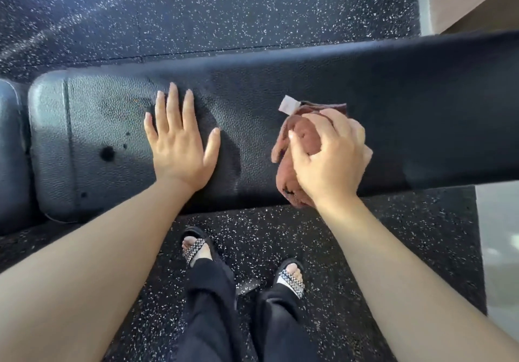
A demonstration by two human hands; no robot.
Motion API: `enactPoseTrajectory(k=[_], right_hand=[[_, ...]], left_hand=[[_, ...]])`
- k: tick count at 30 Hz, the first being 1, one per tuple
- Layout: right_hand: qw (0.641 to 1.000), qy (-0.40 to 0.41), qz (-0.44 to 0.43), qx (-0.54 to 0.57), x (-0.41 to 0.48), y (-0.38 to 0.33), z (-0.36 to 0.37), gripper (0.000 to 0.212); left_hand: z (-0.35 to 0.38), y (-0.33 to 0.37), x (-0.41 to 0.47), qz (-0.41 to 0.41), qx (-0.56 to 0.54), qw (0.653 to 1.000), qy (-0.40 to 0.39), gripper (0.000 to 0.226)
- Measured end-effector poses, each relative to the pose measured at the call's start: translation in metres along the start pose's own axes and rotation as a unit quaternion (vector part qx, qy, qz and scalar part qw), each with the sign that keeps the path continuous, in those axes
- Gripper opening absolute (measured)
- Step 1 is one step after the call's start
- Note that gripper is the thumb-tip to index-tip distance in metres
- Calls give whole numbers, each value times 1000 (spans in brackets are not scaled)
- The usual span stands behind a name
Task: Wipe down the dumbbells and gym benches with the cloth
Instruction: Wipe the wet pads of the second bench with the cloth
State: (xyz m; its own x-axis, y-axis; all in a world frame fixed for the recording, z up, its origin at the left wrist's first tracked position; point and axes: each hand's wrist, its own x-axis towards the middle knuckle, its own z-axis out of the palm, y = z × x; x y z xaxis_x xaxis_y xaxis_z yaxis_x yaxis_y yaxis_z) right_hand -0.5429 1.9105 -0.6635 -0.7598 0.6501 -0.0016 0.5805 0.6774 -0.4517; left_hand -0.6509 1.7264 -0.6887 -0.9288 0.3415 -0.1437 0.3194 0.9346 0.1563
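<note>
A long black padded gym bench (407,86) runs across the view from left to right. My left hand (179,142) lies flat on its pad with the fingers straight and spread. To the right, my right hand (328,153) grips a bunched reddish-brown cloth (302,134) with a white tag and holds it against the pad near the front edge. A few dark spots mark the bench's left end. No dumbbells are in view.
A second black pad (11,153) adjoins the bench at the far left. Black rubber floor with white specks (224,10) lies beyond and in front of the bench. My feet in sandals (196,246) stand just before it. A pale wall edge (497,249) runs along the right.
</note>
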Motion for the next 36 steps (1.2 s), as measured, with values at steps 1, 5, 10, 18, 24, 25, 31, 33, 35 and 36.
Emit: enactPoseTrajectory(k=[1, 5, 10, 18, 24, 25, 31, 33, 35, 36], right_hand=[[1000, 1, 6, -6, 2, -5, 1, 31], [1000, -12, 0, -19, -15, -11, 2, 48], [999, -11, 9, -46, -31, -12, 8, 54], [999, 37, 25, -15, -25, -7, 14, 49], [997, 77, -3, 20, -65, -42, 38, 37], [997, 66, -18, 23, -76, -56, 46, 34], [995, 22, -101, 5, -99, -94, 65, 29], [994, 36, -98, -19, -92, -75, 55, 29], [997, 69, -34, -13, -83, -61, 46, 32], [997, 81, -2, -2, -80, -59, 45, 35]], left_hand=[[0, 0, 0, 0, 2, 1000, 4, 74], [-1, 0, 0, 2, 4, 1000, 5, 74], [-1, 0, -1, 5, 0, 1000, 11, 73], [2, -3, -1, 21, -25, 999, 34, 73], [-4, -34, 2, 126, -32, 991, 0, 66], [-7, -46, 0, 165, -19, 986, 3, 63], [-22, -135, -18, 249, 12, 968, -7, 53], [-22, -145, -20, 257, -2, 967, -3, 51], [-20, -150, -22, 263, -13, 965, 2, 50], [-19, -153, -24, 263, -18, 965, 4, 50]])
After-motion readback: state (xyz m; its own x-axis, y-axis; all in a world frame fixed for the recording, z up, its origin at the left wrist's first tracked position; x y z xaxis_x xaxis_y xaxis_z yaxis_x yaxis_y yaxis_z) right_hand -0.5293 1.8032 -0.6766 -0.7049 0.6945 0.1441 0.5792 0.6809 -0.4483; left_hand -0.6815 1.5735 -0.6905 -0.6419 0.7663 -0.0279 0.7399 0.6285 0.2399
